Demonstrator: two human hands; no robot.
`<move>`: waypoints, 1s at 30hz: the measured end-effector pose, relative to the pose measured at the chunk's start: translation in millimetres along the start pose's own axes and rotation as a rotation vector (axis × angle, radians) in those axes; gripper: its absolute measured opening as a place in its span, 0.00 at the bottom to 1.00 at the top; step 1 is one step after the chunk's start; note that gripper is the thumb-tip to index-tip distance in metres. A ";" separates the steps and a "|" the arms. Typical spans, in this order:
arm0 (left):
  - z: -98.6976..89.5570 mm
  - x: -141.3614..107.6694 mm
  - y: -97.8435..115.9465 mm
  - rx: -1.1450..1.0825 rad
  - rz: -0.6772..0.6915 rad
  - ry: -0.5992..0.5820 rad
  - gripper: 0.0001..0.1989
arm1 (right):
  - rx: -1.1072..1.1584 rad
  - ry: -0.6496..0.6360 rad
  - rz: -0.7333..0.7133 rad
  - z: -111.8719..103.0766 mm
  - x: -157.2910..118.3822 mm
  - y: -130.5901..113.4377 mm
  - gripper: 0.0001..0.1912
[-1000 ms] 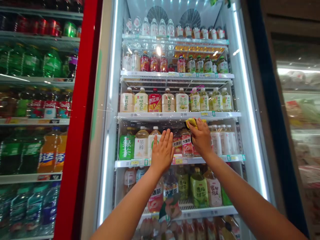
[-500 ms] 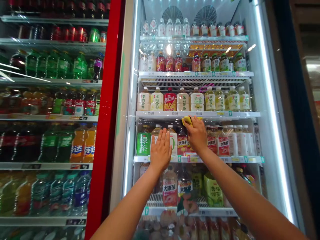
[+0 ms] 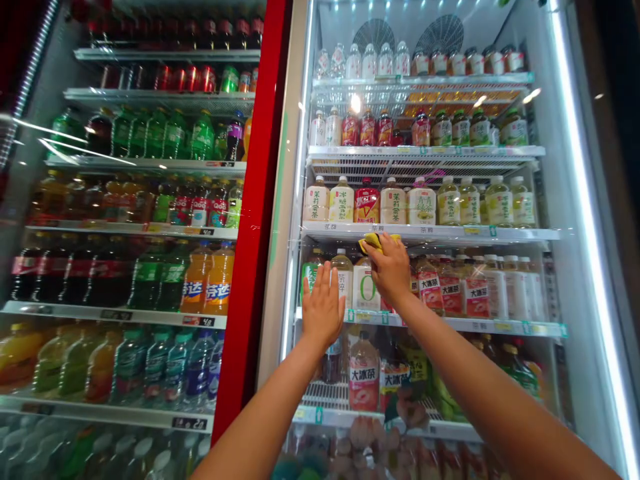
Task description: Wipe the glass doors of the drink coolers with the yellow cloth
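Observation:
A yellow cloth [image 3: 374, 243] is bunched under the fingers of my right hand [image 3: 390, 268], which presses it to the glass door of the drinks fridge just below the middle shelf's white edge. My left hand [image 3: 323, 305] lies flat on the glass, lower and to the left, its fingers pointing up and holding nothing. Behind the glass, between my hands, stands a white-labelled bottle with a green 0 [image 3: 366, 285]. My left hand partly hides a green-labelled bottle [image 3: 311, 270].
A red frame post [image 3: 253, 220] divides this fridge from another one on the left, which holds rows of soda bottles [image 3: 175, 133]. Shelf edges [image 3: 430, 232] carry price strips. A bright light strip [image 3: 583, 220] runs down the right side. Reflections show low on the glass.
The view has swung left, so the fridges appear farther right. Against the shelves, my right hand with the cloth has slid left over the glass; my left hand has also shifted left, still flat.

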State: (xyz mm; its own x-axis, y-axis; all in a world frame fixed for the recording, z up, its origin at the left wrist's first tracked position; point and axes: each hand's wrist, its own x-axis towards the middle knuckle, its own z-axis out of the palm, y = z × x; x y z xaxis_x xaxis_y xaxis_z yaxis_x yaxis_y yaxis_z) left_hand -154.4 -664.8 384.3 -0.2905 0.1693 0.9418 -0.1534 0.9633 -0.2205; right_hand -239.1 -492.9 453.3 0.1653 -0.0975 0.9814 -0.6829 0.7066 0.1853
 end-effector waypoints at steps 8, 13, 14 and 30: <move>-4.1 -28.2 -33.3 0.013 -0.018 -0.010 0.35 | 0.039 -0.122 -0.249 3.7 -15.9 -30.3 0.15; -7.1 -36.5 -53.9 0.042 -0.006 -0.025 0.34 | 0.002 0.062 -0.043 29.4 22.3 -45.4 0.12; -6.7 -37.6 -56.0 0.052 -0.005 -0.025 0.34 | 0.017 0.077 -0.040 37.1 27.4 -53.9 0.12; -1.0 -38.8 -97.9 0.054 -0.070 -0.003 0.40 | 0.144 -0.067 -0.230 77.5 73.3 -130.8 0.10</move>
State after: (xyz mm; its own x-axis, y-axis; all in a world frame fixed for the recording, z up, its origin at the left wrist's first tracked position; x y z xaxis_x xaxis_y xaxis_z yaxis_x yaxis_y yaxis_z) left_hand -127.2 -765.5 369.5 -0.2805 0.1013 0.9545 -0.2242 0.9600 -0.1678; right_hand -192.8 -646.8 504.9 0.2832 -0.2937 0.9130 -0.7276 0.5544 0.4041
